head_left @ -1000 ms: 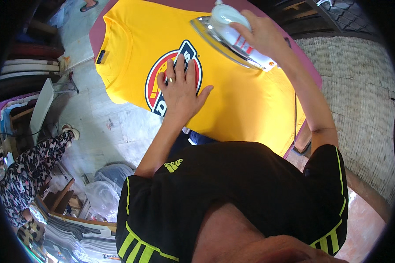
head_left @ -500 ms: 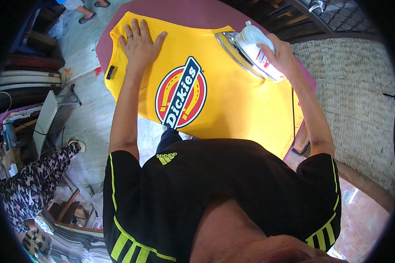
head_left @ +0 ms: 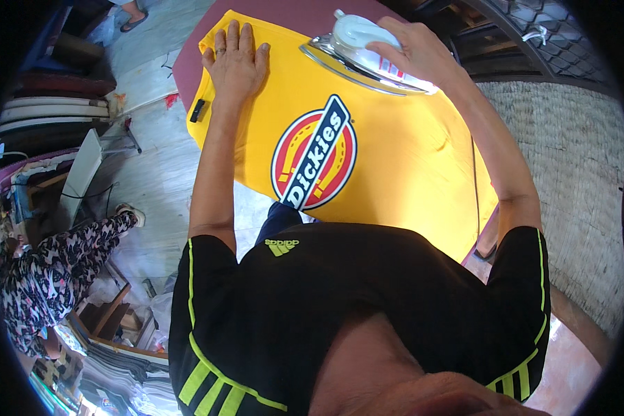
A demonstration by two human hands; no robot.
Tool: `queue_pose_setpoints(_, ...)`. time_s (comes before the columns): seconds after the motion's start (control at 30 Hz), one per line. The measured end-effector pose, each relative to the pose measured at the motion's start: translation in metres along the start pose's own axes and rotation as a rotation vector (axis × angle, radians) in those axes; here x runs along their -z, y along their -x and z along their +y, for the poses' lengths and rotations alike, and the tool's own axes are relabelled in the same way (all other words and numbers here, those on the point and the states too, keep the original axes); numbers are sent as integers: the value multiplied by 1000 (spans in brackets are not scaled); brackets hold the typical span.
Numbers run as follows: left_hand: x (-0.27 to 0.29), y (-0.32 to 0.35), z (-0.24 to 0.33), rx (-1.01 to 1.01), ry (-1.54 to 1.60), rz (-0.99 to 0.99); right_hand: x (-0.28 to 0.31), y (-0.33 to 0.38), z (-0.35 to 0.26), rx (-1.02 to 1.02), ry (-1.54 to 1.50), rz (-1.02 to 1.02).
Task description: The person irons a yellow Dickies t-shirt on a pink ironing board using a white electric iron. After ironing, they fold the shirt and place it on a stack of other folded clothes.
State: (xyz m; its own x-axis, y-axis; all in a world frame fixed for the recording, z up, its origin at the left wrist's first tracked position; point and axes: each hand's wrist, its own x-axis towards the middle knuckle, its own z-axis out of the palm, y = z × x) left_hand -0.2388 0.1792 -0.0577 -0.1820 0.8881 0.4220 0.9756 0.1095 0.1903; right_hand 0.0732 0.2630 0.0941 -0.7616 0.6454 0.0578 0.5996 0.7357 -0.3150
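A yellow T-shirt [head_left: 402,159] with a round red, yellow and dark blue print lies spread over a maroon ironing board [head_left: 270,14]. My left hand [head_left: 236,59] lies flat on the shirt near its far left corner, fingers spread. My right hand [head_left: 412,52] grips the handle of a white and silver clothes iron [head_left: 357,45], which rests on the shirt's far edge. A thin dark cord [head_left: 475,180] runs along the shirt beside my right forearm.
A person in patterned trousers [head_left: 41,277] sits at the lower left on the pale floor. Stacked folded cloth and boards [head_left: 48,118] line the left side. A woven mat [head_left: 568,180] covers the floor to the right. A sandalled foot [head_left: 133,17] shows at the top.
My left hand slid from the middle print up to the shirt's far left corner. The iron shifted left along the far edge with my right hand.
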Motion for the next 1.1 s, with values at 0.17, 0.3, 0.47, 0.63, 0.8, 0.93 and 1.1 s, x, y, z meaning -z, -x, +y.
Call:
queue_pose_setpoints(0.17, 19, 6, -10, 43, 95, 158, 0, -63, -61, 42, -27, 98)
queue_pose_setpoints(0.3, 19, 14, -11, 156, 225, 136, -19, -108, -79, 7, -45, 86)
queue_pose_setpoints(0.47, 25, 12, -18, 242, 663, 252, -42, -150, -104, 52, -70, 131)
queue_pose_setpoints(0.63, 17, 12, -24, 201, 575, 325, -49, -157, -115, 68, -67, 120)
queue_pose_setpoints(0.8, 1, 11, -31, 133, 103, 102, -27, -106, -97, 27, 38, -11)
queue_pose_setpoints(0.93, 17, 14, -29, 174, -80, 7, -10, -38, -67, -16, -8, -40)
queue_pose_setpoints(1.1, 41, 51, 70, -152, 99, 75, 20, 71, -42, -181, 30, 49)
